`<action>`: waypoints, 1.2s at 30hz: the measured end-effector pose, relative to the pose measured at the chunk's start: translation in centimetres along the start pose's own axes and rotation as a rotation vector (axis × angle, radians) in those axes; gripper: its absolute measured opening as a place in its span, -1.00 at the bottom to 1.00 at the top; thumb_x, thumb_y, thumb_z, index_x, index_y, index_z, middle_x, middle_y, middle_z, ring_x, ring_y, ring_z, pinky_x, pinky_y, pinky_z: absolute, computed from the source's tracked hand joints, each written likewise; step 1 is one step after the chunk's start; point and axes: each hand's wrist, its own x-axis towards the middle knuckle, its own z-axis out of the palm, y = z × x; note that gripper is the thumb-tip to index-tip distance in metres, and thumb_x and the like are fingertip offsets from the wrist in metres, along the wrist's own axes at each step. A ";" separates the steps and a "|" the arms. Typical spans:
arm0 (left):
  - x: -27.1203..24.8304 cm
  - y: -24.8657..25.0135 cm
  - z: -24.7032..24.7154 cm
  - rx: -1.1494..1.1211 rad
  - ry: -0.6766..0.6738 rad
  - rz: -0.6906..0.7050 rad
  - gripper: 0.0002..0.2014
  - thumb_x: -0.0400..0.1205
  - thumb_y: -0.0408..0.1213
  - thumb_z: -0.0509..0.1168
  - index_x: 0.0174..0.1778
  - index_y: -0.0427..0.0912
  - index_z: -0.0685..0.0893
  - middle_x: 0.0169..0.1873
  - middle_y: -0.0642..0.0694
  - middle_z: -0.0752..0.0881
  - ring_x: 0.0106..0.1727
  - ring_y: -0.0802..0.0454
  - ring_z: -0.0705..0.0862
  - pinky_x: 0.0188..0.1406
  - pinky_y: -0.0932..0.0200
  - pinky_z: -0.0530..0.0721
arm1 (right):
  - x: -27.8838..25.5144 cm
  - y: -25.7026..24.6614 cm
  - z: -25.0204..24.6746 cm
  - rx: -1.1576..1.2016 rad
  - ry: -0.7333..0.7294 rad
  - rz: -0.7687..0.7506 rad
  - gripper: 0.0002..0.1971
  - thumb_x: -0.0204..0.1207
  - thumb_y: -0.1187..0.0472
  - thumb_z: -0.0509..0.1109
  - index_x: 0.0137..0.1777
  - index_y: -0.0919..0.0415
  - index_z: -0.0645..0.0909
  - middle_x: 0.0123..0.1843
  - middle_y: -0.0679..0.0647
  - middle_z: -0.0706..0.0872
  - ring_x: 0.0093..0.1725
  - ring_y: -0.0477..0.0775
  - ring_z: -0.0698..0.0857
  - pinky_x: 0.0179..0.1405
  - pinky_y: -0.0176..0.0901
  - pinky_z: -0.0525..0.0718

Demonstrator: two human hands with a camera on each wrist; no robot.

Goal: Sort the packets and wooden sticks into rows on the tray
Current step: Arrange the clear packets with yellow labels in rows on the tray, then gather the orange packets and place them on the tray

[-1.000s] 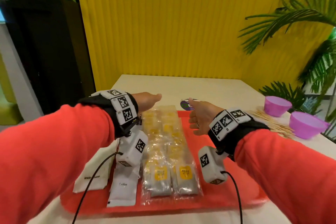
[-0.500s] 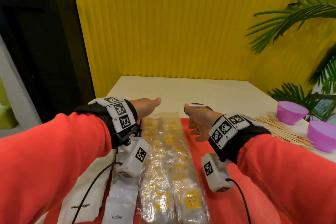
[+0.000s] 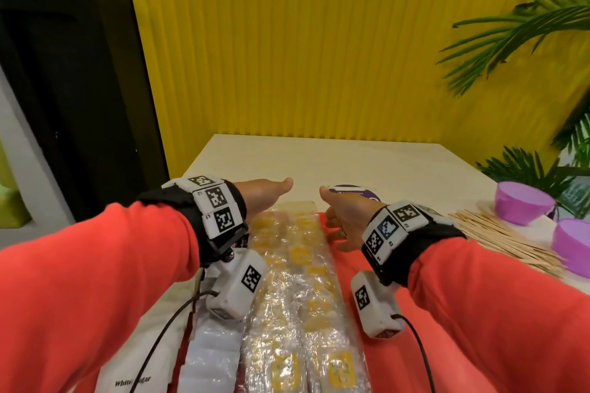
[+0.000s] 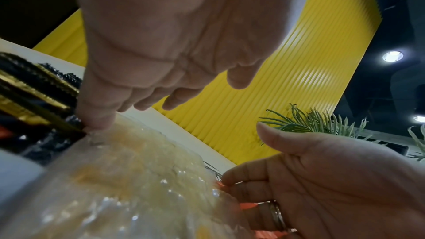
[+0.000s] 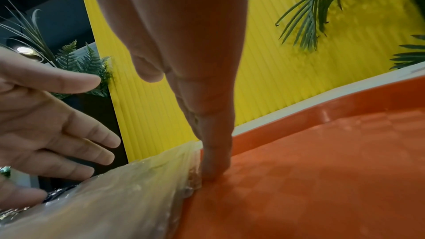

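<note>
Two rows of clear-wrapped packets with yellow labels [image 3: 297, 281] run down the middle of the red tray [image 3: 360, 262]. My left hand [image 3: 265, 195] stands edge-on with straight fingers against the rows' left side; its fingertips [image 4: 96, 121] touch the wrap. My right hand [image 3: 344, 220] stands the same way on the right side, fingers [image 5: 216, 161] straight down on the tray floor against the wrap [image 5: 138, 188]. White packets [image 3: 210, 357] lie in a row to the left, dark packets [image 4: 34, 101] beyond them. Wooden sticks [image 3: 501, 239] lie in a heap on the table at the right.
Two purple bowls [image 3: 523, 204] stand on the white table [image 3: 335, 156] beside the sticks, at the right edge. A round purple-topped object [image 3: 351, 193] sits just past the tray. A yellow ribbed wall and palm fronds lie behind; a dark cabinet stands at the left.
The head view has tilted upward, so the tray's near end has dropped out of sight. Both hands keep flanking the far end of the clear-wrapped rows.
</note>
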 end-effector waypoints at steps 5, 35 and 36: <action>-1.3 1.3 0.7 0.087 -0.011 0.048 -0.28 0.66 0.14 0.12 0.63 -0.18 0.12 0.62 -0.24 0.16 0.60 -0.28 0.20 0.55 -0.20 0.24 | -4.5 -0.7 -1.1 -0.196 0.157 -0.142 -0.71 0.63 0.07 0.26 0.23 0.23 0.54 0.12 0.12 0.59 0.07 0.10 0.57 0.09 -0.03 0.55; -13.7 9.9 26.2 0.847 -0.261 0.699 -0.61 0.61 -0.16 0.31 0.32 -0.25 0.61 0.10 -0.12 0.64 0.10 -0.06 0.59 -0.05 0.19 0.46 | -23.0 17.5 -19.4 -1.171 0.388 0.156 -0.07 0.37 -0.06 0.52 0.64 0.01 0.05 0.59 0.11 0.29 0.53 0.13 0.33 0.46 -0.07 0.38; -13.7 10.0 26.6 0.786 -0.247 0.719 -0.61 0.61 -0.20 0.31 0.34 -0.24 0.60 0.11 -0.12 0.63 0.11 -0.05 0.59 -0.04 0.19 0.47 | -23.1 17.8 -19.5 -1.168 0.371 0.147 -0.05 0.34 -0.07 0.53 0.64 -0.02 0.05 0.59 0.11 0.28 0.53 0.13 0.33 0.47 -0.04 0.38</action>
